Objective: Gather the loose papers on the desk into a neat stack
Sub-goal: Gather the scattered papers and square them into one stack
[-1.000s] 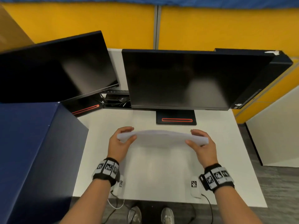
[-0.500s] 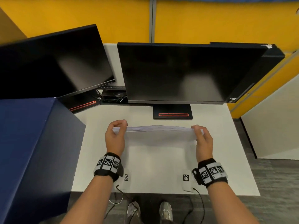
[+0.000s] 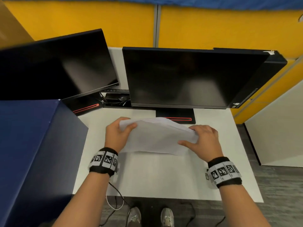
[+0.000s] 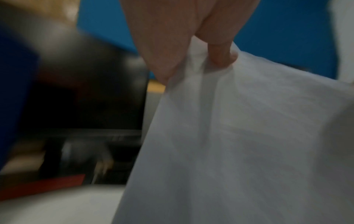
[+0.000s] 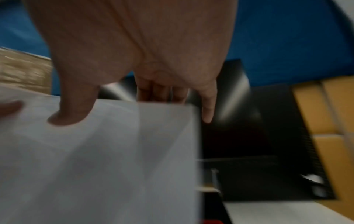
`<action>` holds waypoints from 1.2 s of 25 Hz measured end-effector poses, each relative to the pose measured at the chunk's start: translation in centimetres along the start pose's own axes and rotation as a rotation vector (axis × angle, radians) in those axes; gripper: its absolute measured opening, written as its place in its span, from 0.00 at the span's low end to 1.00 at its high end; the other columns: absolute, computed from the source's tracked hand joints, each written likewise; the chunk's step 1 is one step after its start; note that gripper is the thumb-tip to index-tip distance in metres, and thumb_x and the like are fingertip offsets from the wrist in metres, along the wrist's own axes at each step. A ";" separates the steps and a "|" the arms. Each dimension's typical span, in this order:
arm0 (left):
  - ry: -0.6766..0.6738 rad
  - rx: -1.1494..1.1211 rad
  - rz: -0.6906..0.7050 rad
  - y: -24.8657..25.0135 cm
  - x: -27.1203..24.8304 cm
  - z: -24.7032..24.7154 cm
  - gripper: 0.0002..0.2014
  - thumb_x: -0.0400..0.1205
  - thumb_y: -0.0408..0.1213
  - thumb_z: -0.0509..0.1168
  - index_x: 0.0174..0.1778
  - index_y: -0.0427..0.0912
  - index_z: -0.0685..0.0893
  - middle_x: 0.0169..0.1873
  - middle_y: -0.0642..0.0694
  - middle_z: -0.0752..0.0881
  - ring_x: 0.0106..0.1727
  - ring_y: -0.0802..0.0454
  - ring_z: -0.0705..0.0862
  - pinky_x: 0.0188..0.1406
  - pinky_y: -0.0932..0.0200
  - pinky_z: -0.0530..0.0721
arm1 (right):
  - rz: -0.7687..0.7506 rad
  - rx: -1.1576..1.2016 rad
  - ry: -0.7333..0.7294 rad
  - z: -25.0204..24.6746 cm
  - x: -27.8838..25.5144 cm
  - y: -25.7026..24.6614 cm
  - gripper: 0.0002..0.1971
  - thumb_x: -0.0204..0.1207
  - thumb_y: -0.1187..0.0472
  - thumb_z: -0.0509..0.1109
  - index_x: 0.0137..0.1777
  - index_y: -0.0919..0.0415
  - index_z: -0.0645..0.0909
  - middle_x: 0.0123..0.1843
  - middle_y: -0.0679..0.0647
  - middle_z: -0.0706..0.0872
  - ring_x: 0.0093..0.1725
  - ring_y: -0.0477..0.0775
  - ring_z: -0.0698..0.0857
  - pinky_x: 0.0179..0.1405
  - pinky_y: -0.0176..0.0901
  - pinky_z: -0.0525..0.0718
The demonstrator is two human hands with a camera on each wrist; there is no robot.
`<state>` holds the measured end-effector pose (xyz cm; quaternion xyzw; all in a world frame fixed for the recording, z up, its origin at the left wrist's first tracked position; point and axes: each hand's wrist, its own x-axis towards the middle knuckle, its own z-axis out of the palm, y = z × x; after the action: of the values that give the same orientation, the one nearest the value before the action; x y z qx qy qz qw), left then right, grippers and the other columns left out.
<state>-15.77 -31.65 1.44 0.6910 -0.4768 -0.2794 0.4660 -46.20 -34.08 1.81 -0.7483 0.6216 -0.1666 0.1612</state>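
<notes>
A white stack of papers (image 3: 155, 136) is held above the white desk (image 3: 164, 177), tilted with its far edge raised and its middle bowed. My left hand (image 3: 119, 133) grips the stack's left end, thumb on top and fingers behind. My right hand (image 3: 201, 140) holds the right end, thumb pressed on the near face. In the left wrist view the fingers (image 4: 220, 50) pinch the papers (image 4: 239, 136) at the top corner. In the right wrist view my thumb lies on the papers (image 5: 95, 159), while the fingers (image 5: 162, 92) sit behind the sheet's top edge.
Two dark monitors stand at the back, one on the left (image 3: 54, 68) and one at the centre (image 3: 185, 77), with its red-striped base (image 3: 177, 115) just beyond the papers. A dark blue box (image 3: 36, 153) borders the desk on the left. Cables hang off the near edge.
The stack, held edge-on and level before, has tipped so its broad face shows. Both hands moved closer together and the papers bowed upward in the middle.
</notes>
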 end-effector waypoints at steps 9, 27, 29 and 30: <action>-0.155 0.376 0.288 7.1 1.7 -3.9 0.24 0.62 0.58 0.83 0.52 0.59 0.88 0.42 0.63 0.89 0.45 0.67 0.84 0.49 0.69 0.80 | 0.097 0.835 0.090 -0.9 1.7 -4.8 0.10 0.68 0.63 0.82 0.46 0.50 0.90 0.34 0.30 0.90 0.40 0.33 0.90 0.38 0.23 0.82; -0.250 -0.170 -0.311 -7.2 -2.6 6.8 0.11 0.70 0.39 0.83 0.42 0.54 0.88 0.39 0.61 0.91 0.39 0.67 0.90 0.40 0.70 0.85 | 0.442 0.978 -0.103 8.8 0.4 1.2 0.14 0.66 0.62 0.83 0.47 0.49 0.84 0.47 0.47 0.91 0.51 0.49 0.90 0.52 0.40 0.86; -0.315 -0.041 -0.320 -9.4 -2.9 7.1 0.08 0.73 0.43 0.81 0.42 0.54 0.88 0.37 0.62 0.88 0.39 0.66 0.88 0.46 0.62 0.85 | 0.481 0.903 -0.108 9.8 0.5 2.1 0.13 0.65 0.59 0.84 0.46 0.49 0.84 0.48 0.51 0.91 0.51 0.54 0.90 0.54 0.43 0.84; -0.332 0.020 -0.322 -10.3 -2.9 7.2 0.06 0.74 0.44 0.79 0.40 0.52 0.88 0.34 0.62 0.87 0.37 0.65 0.86 0.45 0.61 0.84 | 0.486 0.880 -0.107 10.2 0.6 2.5 0.13 0.65 0.59 0.84 0.45 0.49 0.84 0.48 0.51 0.91 0.51 0.54 0.90 0.54 0.44 0.85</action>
<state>-18.79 -30.55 -11.11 0.7072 -0.4332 -0.4554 0.3238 -43.73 -34.77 -8.39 -0.4505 0.6396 -0.3318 0.5271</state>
